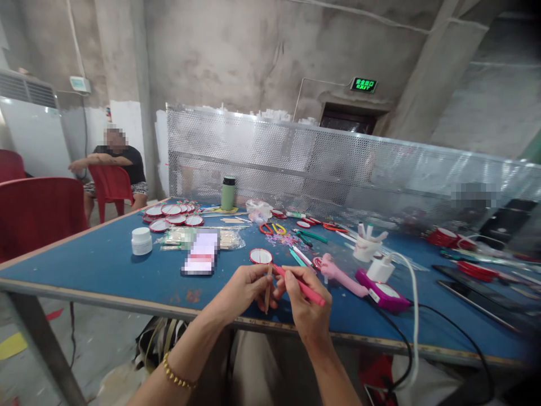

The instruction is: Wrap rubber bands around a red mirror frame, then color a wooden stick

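My left hand [245,288] is closed on a thin, flat wooden stick [267,294], held upright just above the table's front edge. In my right hand [310,307] sits a pinkish-red pen [311,294], gripped as for writing, its tip close to the upper part of the stick. Whether tip and stick touch I cannot tell. Just beyond my fingers lies a small round white disc with a red rim [261,256]. To the right of my right hand is a pink hand-shaped object [338,274].
On the blue table [105,270] are a phone [200,254], white jar [141,241], bagged sticks [230,238], red-rimmed discs [173,210], green bottle [228,194] and pen cup [364,248]. Cables run from a purple device [384,293]. A person [120,160] sits at left behind a red chair.
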`<state>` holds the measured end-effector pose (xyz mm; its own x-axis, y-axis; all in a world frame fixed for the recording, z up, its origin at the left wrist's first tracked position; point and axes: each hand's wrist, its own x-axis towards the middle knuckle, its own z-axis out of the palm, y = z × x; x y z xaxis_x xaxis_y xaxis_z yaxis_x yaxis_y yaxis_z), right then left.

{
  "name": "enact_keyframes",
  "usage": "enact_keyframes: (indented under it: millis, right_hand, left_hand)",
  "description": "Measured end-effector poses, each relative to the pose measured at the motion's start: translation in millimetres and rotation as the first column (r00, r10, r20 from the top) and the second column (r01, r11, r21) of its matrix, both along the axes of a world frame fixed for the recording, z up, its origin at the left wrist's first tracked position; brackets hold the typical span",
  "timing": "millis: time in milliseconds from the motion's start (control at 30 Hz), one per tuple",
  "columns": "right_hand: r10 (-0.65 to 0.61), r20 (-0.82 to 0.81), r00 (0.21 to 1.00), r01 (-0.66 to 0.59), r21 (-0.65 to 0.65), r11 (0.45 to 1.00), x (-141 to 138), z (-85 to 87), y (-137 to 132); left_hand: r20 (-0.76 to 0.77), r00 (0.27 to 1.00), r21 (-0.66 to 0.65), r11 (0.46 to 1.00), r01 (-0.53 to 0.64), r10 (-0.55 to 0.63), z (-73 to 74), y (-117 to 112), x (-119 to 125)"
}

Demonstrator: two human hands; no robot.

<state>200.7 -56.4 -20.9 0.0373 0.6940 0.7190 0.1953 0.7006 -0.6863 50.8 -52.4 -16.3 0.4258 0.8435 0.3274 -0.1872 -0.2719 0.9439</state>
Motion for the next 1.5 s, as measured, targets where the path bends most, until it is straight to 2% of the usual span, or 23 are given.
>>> enact_keyframes:
  millis: [900,1300,1500]
  right_hand:
    - [0.023,-0.019,1.000,-0.023,-0.013,1.000,-0.2,-0.3,0.4]
    - [-0.004,-0.011,1.000,0.005,0.030,1.000,0.7,-0.4,-0.4]
    - [0.018,-0.016,1.000,-0.018,0.004,1.000,-0.2,-0.8,0.5]
  left_hand:
    - [-0.012,1.000,0.000,1.000,-0.006,0.006,-0.3,-0.5,0.1]
    - [-0.016,1.000,-0.003,1.000,-0.010,0.010,1.9,-0.4,0.3]
    - [-0.006,1.000,-0.003,1.000,-0.008,0.008,0.9,-0.9,0.9]
